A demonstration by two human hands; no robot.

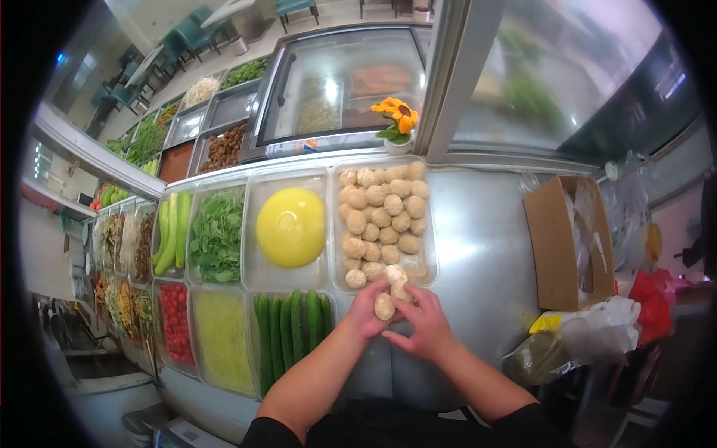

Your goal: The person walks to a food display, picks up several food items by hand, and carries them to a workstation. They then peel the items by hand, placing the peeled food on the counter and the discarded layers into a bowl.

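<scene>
Working bare-handed at a steel counter point(478, 250), just over the near rim of a tray point(414, 266) of pale balls point(380, 217). Cradling more of the same there: one low ball point(385, 307) in the left hand point(365, 310), with at least one upper ball point(395, 275) farther out, between both sets of fingers. Curled in from the left with the left hand, closed around the catch; reached across from the right with the right hand point(429, 329), fingertips at the upper ball, thumb spread well below. Hard to judge whether pinching with the right or merely steadying; partly hidden behind the fingers, so impossible to count every ball.

Directly ahead of the grip, away from the body: the loose balls, packed toward the far end of the tray and thinning toward the near right corner. Set with its long side running away from the torso; round in the contents, so offering no long axis to line up with. Nearer to the tray with the left hand, overlapping the near rim in view, contact unclear. Just left of the forearm, cucumbers point(294, 328); well off to the right, a box point(549, 246).
</scene>
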